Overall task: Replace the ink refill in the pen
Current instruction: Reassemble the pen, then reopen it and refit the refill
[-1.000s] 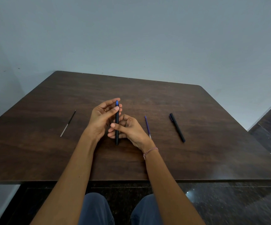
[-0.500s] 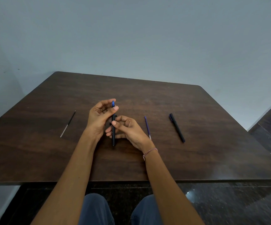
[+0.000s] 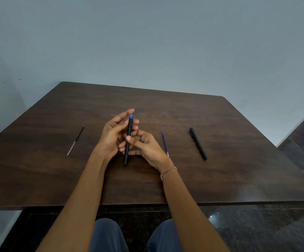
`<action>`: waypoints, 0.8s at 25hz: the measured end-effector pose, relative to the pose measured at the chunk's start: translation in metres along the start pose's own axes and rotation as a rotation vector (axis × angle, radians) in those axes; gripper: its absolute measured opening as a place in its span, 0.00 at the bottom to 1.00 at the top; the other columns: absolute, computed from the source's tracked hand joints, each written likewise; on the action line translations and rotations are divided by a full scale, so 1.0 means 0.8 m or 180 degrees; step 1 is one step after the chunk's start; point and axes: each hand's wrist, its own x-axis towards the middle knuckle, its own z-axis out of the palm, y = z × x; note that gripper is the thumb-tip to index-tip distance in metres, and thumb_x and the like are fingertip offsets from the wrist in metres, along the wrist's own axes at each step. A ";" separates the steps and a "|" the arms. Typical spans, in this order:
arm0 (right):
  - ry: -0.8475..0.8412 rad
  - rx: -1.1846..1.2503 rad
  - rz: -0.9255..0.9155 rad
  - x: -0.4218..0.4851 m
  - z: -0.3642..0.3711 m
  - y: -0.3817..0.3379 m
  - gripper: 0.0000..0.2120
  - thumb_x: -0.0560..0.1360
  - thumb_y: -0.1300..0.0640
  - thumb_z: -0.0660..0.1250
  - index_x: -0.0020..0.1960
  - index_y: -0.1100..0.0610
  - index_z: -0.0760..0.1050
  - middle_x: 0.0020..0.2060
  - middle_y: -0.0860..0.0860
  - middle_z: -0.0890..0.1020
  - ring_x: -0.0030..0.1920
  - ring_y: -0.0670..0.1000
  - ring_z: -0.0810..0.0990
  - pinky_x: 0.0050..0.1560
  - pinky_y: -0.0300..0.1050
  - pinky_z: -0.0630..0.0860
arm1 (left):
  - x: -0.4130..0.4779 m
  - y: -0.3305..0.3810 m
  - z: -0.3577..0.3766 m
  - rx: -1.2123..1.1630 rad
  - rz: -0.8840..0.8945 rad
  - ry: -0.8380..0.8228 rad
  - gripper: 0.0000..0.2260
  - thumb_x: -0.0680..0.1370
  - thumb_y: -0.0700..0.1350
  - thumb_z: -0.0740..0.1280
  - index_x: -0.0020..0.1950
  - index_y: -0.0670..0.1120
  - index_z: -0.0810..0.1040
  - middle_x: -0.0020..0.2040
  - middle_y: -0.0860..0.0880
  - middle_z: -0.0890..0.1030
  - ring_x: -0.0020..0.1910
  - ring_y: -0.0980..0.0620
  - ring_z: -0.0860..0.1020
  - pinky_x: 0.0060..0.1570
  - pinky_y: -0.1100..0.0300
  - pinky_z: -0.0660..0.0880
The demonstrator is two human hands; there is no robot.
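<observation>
A black pen [image 3: 128,139] with a blue tip stands nearly upright over the middle of the brown table [image 3: 220,179]. My right hand [image 3: 144,145] grips its middle between thumb and fingers. My left hand [image 3: 114,133] touches the upper part near the blue tip, fingers spread. A purple ink refill [image 3: 165,143] lies just right of my right hand. A thin black and silver refill [image 3: 75,140] lies to the left. A black pen cap [image 3: 198,143] lies further right.
The table's front edge runs just above my knees [image 3: 134,235]. A pale wall stands behind the table. Dark polished floor shows at the right and below.
The pen and both hands shifted slightly left, then back right and a little up. My left fingers have opened out around the blue tip.
</observation>
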 end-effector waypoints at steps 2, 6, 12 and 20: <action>-0.0014 0.0026 0.0001 0.000 -0.001 0.001 0.07 0.78 0.60 0.65 0.55 0.60 0.75 0.41 0.54 0.85 0.42 0.51 0.84 0.49 0.48 0.82 | -0.001 -0.001 -0.003 0.0078 0.0017 0.0012 0.15 0.79 0.39 0.61 0.61 0.52 0.78 0.47 0.49 0.84 0.45 0.52 0.82 0.24 0.66 0.73; -0.0008 0.0045 -0.0043 0.001 -0.002 0.003 0.05 0.77 0.61 0.66 0.52 0.59 0.75 0.41 0.55 0.84 0.42 0.51 0.85 0.48 0.48 0.82 | 0.000 -0.003 -0.001 0.0366 0.0172 0.0024 0.16 0.72 0.45 0.69 0.58 0.58 0.79 0.44 0.52 0.83 0.41 0.48 0.80 0.26 0.65 0.72; 0.0023 -0.0072 -0.0055 0.002 0.000 0.002 0.04 0.77 0.62 0.67 0.51 0.60 0.74 0.40 0.55 0.84 0.41 0.51 0.85 0.48 0.48 0.81 | 0.000 -0.004 0.003 0.0328 0.0180 0.0104 0.18 0.71 0.43 0.69 0.61 0.51 0.79 0.42 0.50 0.81 0.42 0.50 0.80 0.33 0.64 0.78; 0.0086 0.0005 -0.0066 0.002 0.000 0.001 0.06 0.76 0.62 0.67 0.52 0.61 0.74 0.41 0.58 0.84 0.40 0.52 0.84 0.47 0.47 0.82 | 0.002 -0.002 0.001 -0.0224 0.0210 0.0100 0.17 0.78 0.31 0.59 0.62 0.44 0.76 0.54 0.44 0.83 0.53 0.49 0.82 0.44 0.63 0.79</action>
